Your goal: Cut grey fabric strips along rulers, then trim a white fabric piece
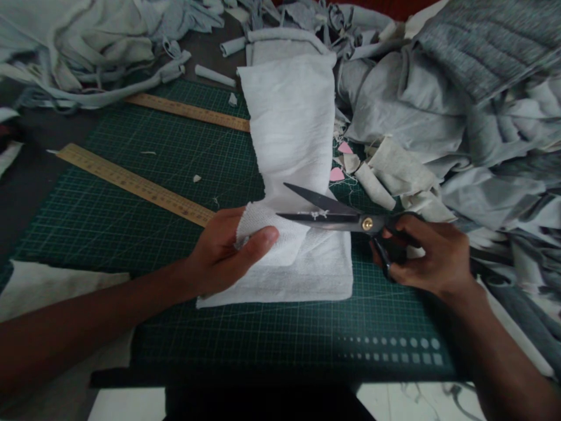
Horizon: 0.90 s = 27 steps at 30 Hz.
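Observation:
A long white piece of fabric (293, 117) lies down the middle of the green cutting mat, its near part folded over. My left hand (228, 248) pinches a folded edge of it, thumb on top and fingers underneath. In my right hand (432, 251) are black scissors (337, 213), fingers through the handle loops. Their blades are apart and point left over the fabric, the tips close to my left thumb. Small white thread bits cling to the lower blade. Whether the blades touch the fabric cannot be made out.
Two wooden rulers (131, 181) lie on the cutting mat (175, 333) at left. Grey fabric heaps (403, 99) crowd the right side and the back left (96, 35). Scraps and pink pieces (336, 174) lie right of the white fabric. Another cloth (56, 286) is under my left forearm.

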Tool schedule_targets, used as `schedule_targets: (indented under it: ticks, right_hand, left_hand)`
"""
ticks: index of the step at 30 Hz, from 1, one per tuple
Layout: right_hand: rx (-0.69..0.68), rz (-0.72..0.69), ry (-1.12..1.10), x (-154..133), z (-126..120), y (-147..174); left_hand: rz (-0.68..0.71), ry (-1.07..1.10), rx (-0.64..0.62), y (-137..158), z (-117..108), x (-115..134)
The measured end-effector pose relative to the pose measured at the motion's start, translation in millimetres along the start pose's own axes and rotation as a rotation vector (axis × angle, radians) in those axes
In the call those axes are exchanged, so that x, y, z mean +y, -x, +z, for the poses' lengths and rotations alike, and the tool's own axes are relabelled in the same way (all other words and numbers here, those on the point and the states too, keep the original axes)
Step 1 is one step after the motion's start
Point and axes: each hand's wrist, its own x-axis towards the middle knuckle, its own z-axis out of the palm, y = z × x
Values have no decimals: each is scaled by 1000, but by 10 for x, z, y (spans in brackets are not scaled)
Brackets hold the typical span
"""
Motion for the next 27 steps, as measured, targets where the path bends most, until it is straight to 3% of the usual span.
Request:
schedule_targets:
  ticks: [10, 27]
  right_hand:
    - [-67, -7, 2, 31, -43, -18]
    - [-22, -45, 43, 31, -36, -33]
  left_hand:
    - [6, -4, 57, 4, 23, 25]
    - [13, -77, 66, 15, 32, 10]
